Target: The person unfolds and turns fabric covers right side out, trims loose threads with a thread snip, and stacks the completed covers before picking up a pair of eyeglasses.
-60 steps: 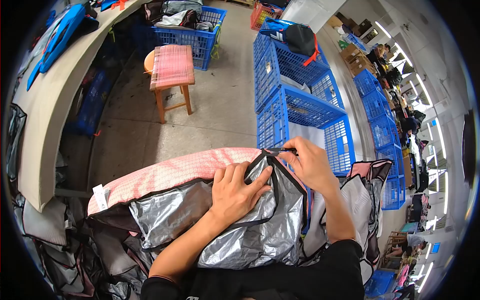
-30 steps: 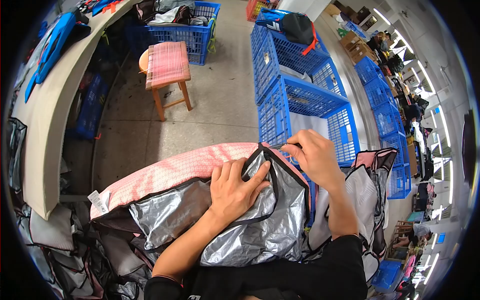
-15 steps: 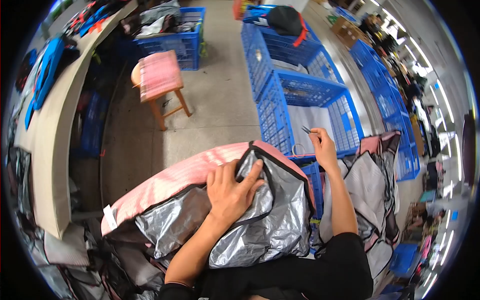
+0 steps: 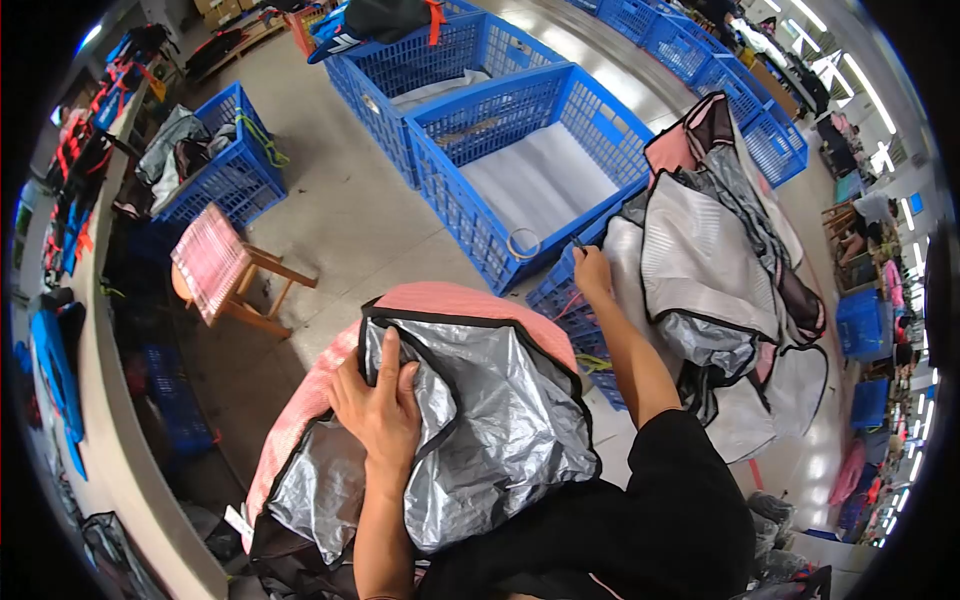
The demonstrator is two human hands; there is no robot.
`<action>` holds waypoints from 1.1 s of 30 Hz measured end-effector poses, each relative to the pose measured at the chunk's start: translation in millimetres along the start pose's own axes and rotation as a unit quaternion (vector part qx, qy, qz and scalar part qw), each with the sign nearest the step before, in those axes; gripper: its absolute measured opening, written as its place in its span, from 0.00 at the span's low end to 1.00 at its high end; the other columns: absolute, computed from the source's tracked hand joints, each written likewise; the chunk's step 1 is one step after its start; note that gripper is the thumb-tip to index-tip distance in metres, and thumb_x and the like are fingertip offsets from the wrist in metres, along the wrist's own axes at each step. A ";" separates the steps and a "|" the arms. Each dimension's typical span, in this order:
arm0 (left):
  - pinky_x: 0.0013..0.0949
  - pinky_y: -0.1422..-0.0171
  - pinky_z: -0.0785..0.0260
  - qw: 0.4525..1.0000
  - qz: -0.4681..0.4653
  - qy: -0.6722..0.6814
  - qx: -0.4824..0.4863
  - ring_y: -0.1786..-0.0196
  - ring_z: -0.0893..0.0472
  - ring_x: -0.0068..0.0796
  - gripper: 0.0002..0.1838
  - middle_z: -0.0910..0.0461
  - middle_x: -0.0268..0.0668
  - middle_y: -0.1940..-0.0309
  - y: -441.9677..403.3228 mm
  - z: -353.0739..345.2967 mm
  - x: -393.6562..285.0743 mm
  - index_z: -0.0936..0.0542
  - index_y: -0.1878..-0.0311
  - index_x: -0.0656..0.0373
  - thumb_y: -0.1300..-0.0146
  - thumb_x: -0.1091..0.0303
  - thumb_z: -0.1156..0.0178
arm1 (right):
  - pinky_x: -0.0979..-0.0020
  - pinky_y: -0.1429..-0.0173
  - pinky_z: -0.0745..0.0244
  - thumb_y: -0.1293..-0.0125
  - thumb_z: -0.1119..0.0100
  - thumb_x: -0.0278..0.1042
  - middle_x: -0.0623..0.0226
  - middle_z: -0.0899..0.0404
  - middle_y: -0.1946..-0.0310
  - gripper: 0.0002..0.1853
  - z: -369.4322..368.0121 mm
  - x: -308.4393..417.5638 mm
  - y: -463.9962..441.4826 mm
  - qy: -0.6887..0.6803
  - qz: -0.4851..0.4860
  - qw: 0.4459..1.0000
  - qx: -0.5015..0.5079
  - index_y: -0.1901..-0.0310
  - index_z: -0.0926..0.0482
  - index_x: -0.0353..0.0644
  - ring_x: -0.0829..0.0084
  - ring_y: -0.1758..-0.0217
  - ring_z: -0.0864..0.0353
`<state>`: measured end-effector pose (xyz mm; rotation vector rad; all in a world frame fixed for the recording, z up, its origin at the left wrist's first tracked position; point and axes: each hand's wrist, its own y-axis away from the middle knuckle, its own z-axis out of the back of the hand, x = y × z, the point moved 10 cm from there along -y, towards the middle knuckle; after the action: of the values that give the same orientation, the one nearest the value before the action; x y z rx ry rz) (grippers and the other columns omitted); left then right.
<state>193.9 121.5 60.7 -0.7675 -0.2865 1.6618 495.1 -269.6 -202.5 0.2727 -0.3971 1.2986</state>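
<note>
A pink and silver fabric piece (image 4: 500,400) with black edging lies across my lap, its silver lining facing up. My left hand (image 4: 378,405) rests on its upper left corner, fingers apart and forefinger along the black edging. To the right, away from the fabric, my right hand (image 4: 592,272) is closed round small dark snips (image 4: 577,243), mostly hidden by the fingers. It is at the rim of a blue crate, beside a heap of grey and pink pieces (image 4: 700,255). A white tag (image 4: 238,521) hangs at the fabric's lower left end.
Blue crates (image 4: 430,185) stand ahead, the nearer one with a white sheet (image 4: 540,180) inside and a ring (image 4: 523,243) at its rim. A wooden stool (image 4: 245,265) is at left, beyond a long pale table (image 4: 135,440). A filled blue crate (image 4: 235,185) stands behind the stool.
The view has swung to the right. My right hand has moved away from the fabric's corner toward the heap on the right, still with the snips. My left hand has stayed on the fabric.
</note>
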 end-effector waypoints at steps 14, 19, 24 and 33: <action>0.44 0.55 0.36 0.998 0.054 -0.005 -0.045 0.59 0.24 0.39 0.25 0.20 0.40 0.55 10.2 11.0 16.8 0.13 0.35 0.39 0.35 0.52 0.28 | 0.61 0.42 0.20 0.22 0.38 0.54 0.48 0.17 0.43 0.34 -6.7 3.7 0.6 -0.320 0.026 0.941 0.105 0.34 0.25 0.27 0.57 0.41 0.15; 0.41 0.54 0.35 0.995 0.057 0.025 -0.075 0.58 0.22 0.38 0.24 0.21 0.39 0.56 9.1 7.5 19.4 0.14 0.34 0.39 0.33 0.52 0.30 | 0.65 0.23 0.33 0.22 0.36 0.43 0.55 0.26 0.28 0.36 86.5 189.2 181.5 -0.392 0.265 0.777 0.415 0.22 0.36 0.32 0.67 0.25 0.28; 0.42 0.52 0.35 0.997 0.053 0.016 -0.059 0.56 0.22 0.37 0.26 0.20 0.38 0.54 7.9 16.1 18.8 0.16 0.32 0.41 0.33 0.51 0.30 | 0.64 0.18 0.41 0.37 0.25 0.39 0.50 0.33 0.23 0.52 105.7 211.5 206.1 -0.351 0.248 0.744 0.511 0.18 0.46 0.28 0.62 0.20 0.33; 0.65 0.24 0.44 0.941 0.215 -0.230 0.126 0.26 0.30 0.51 0.46 0.24 0.49 0.35 51.1 86.1 85.2 0.24 0.29 0.56 0.45 0.38 0.24 | 0.64 0.24 0.33 0.39 0.25 0.36 0.50 0.24 0.31 0.46 85.7 200.9 204.9 -0.337 0.264 0.760 0.489 0.22 0.38 0.31 0.61 0.28 0.24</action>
<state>95.4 208.2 68.2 -0.2441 -0.2310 2.2394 329.1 -77.5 -43.6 1.6549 -0.3683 1.8697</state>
